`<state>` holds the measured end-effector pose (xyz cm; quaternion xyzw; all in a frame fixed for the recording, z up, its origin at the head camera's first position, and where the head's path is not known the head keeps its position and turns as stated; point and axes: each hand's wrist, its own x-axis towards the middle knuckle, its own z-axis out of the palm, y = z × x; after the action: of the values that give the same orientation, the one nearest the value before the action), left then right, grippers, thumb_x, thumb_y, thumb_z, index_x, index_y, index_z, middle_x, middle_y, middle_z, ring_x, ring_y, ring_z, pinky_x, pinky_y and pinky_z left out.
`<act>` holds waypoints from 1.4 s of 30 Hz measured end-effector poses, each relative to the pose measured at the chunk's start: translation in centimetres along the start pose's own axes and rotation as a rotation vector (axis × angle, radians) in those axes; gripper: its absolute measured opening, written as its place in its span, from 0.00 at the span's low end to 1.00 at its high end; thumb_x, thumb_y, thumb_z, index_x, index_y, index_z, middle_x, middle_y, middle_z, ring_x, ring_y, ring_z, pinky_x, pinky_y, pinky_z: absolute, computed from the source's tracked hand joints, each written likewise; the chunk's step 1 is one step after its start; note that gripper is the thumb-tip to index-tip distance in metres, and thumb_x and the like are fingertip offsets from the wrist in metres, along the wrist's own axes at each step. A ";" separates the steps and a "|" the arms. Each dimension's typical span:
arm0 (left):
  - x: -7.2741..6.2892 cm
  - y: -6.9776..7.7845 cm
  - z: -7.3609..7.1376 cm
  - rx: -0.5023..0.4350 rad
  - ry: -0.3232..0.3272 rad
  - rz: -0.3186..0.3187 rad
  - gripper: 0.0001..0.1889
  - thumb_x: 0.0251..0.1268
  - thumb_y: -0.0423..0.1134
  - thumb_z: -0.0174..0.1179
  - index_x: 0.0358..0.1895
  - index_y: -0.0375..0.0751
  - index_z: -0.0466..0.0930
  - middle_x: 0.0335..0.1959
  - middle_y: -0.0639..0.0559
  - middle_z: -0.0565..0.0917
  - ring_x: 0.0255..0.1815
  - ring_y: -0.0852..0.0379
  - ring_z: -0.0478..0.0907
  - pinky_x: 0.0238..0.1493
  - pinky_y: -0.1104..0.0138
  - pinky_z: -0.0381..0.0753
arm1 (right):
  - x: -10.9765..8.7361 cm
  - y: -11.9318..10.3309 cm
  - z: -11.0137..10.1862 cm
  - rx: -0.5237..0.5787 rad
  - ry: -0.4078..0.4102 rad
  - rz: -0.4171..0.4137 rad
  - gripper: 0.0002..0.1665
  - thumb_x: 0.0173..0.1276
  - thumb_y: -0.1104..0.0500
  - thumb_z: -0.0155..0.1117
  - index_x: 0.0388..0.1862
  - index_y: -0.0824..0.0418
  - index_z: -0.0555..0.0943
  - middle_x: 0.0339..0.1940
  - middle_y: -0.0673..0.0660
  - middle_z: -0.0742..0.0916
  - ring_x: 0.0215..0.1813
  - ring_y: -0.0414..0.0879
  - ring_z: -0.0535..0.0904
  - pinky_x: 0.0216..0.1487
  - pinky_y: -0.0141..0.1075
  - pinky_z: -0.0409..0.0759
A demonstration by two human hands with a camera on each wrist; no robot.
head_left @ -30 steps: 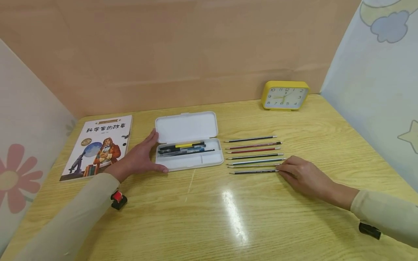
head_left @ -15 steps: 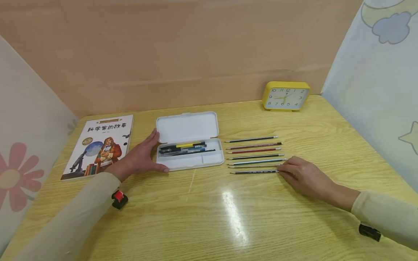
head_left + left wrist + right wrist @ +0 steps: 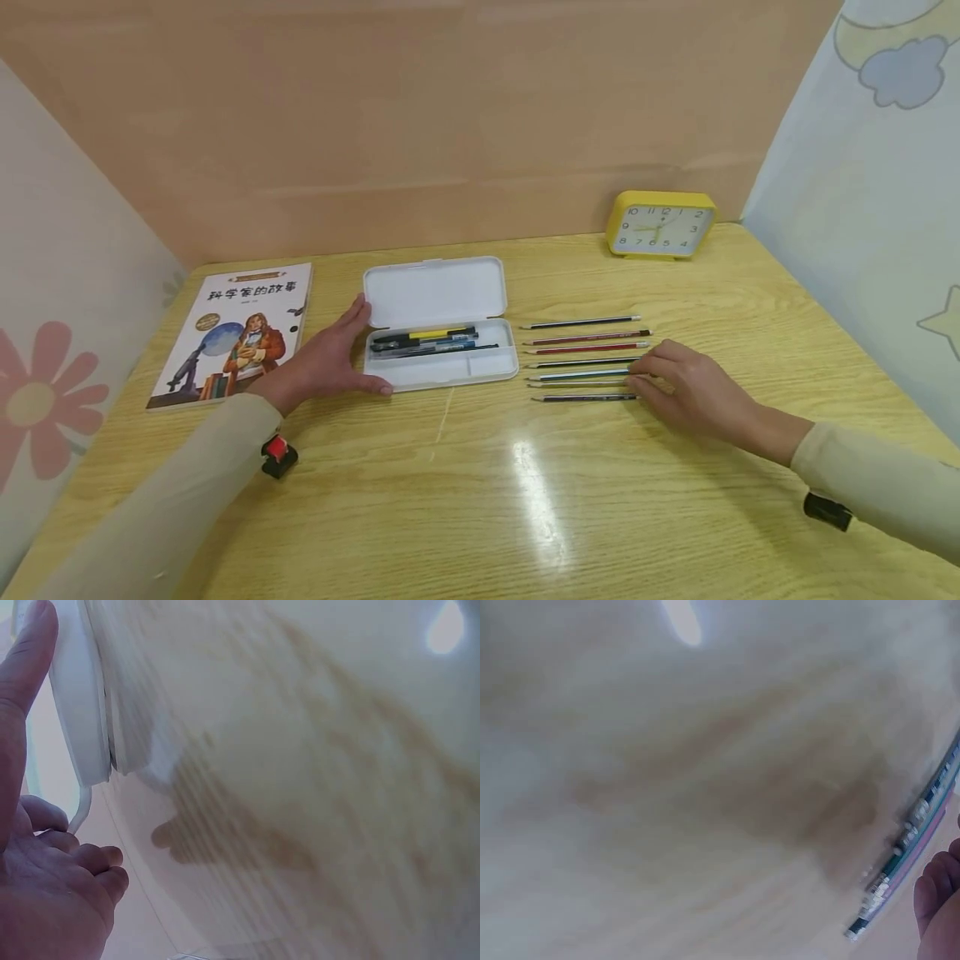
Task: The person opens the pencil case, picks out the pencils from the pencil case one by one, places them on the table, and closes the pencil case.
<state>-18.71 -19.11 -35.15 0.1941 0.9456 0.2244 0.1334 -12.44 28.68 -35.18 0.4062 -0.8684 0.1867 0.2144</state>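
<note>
My left hand (image 3: 327, 357) rests against the left side of an open white pencil case (image 3: 491, 363), its thumb straight along the front edge. In the left wrist view the left hand (image 3: 60, 885) is beside the case (image 3: 81, 712). Black, yellow and blue pens (image 3: 420, 338) lie in the case's rear compartment. My right hand (image 3: 693, 390) is over the right ends of a teal pencil (image 3: 573, 376) and a thin gold pencil (image 3: 577, 384); whether it pinches one is hidden. Pencil ends (image 3: 885, 881) lie left of the right hand's fingers (image 3: 941, 881) in the right wrist view.
Other pencils lie in the same row, among them a red pencil (image 3: 585, 348) and a front dark pencil (image 3: 585, 398). A yellow clock (image 3: 662, 223) stands at the back right. A book (image 3: 232, 333) lies at the left. Walls border the wooden table (image 3: 450, 517).
My right hand has slid a little left, from the pencils' tips to farther over them. The left hand stays against the case. The pencils keep their places; the head view has shifted slightly.
</note>
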 end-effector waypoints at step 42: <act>3.3 -0.4 -1.4 -0.319 0.406 -0.116 0.23 0.76 0.41 0.44 0.70 0.37 0.61 0.64 0.42 0.71 0.44 0.46 0.75 0.33 0.60 0.72 | 19.5 1.6 8.3 0.467 -0.132 0.651 0.19 0.74 0.60 0.53 0.57 0.69 0.77 0.48 0.63 0.83 0.44 0.54 0.81 0.46 0.42 0.80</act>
<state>-22.28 -18.53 -34.64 0.0673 0.9153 0.3968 -0.0178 -26.86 13.32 -32.16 0.1586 -0.8979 0.4105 -0.0100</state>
